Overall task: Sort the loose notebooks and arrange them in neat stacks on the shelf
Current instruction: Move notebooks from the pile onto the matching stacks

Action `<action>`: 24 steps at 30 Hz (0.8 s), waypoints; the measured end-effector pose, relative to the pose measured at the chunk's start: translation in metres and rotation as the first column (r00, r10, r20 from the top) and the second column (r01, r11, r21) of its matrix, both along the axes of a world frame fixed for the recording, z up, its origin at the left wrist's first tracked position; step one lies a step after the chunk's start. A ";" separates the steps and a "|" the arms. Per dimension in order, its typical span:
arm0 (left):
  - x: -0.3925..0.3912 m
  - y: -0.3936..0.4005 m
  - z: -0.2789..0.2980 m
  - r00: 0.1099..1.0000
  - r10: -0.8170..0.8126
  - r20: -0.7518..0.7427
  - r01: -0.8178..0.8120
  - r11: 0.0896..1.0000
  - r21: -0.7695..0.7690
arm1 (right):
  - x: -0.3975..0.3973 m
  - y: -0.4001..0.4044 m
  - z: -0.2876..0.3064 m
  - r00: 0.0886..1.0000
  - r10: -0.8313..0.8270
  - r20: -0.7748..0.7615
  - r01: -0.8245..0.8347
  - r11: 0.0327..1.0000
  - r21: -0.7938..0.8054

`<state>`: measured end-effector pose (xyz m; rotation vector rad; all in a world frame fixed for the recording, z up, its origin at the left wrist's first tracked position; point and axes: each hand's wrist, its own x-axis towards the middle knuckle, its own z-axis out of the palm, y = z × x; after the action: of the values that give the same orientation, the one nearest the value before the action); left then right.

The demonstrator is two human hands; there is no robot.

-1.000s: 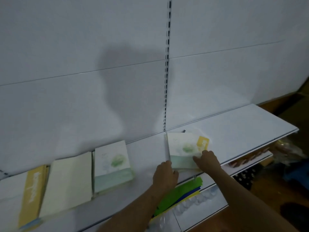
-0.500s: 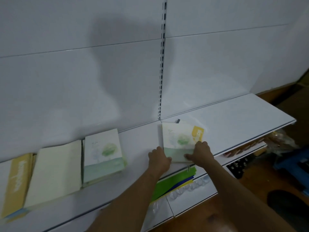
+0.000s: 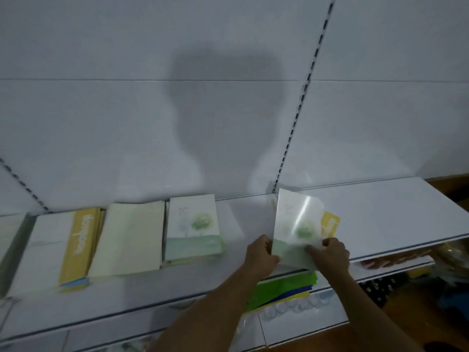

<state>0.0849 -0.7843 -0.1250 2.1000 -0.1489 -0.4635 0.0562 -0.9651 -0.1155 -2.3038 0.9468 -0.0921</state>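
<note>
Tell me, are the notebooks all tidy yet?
Not yet. Three stacks already lie in a row on the shelf. Both hands, left and right, hold a green tree notebook. A yellow notebook beneath it remains unsorted.

On the shelf (image 3: 380, 212), three notebook stacks (image 3: 132, 237) lie side by side at left, well apart from a notebook (image 3: 297, 224) at right lying over another notebook (image 3: 330, 224).

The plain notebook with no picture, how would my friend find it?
Look along the white shelf to the row of stacks at its left. The plain cream notebook lies between the yellow-striped stack and the green tree stack. It alone has no stripe or drawing.
</note>
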 end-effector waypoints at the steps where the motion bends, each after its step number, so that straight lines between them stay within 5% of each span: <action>1: -0.002 0.006 0.002 1.000 0.013 -0.010 -0.013 0.999 -0.038 | 0.001 0.005 0.001 0.993 -0.020 0.117 0.005 0.993 0.122; 6: -0.005 0.057 0.018 0.985 0.167 0.052 -0.158 0.977 -0.147 | 0.020 0.050 0.015 0.951 -0.061 0.304 -0.059 0.926 0.374; 11: -0.002 0.129 0.035 0.938 0.318 0.141 -0.300 0.944 -0.135 | 0.052 0.128 0.024 0.915 0.086 0.393 -0.235 0.907 0.349; 17: 0.001 0.204 0.035 0.874 0.402 0.274 -0.435 0.898 0.068 | 0.071 0.206 0.019 0.907 0.273 0.320 -0.371 0.880 0.298; 24: 0.000 0.223 0.028 0.932 0.261 0.253 -0.347 0.847 0.402 | 0.075 0.230 0.008 0.892 0.418 0.175 -0.444 0.883 0.152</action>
<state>0.0848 -0.5611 -0.0973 2.5578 0.2040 -0.1030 0.1317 -0.7347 -0.1071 -2.2408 0.3378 0.0277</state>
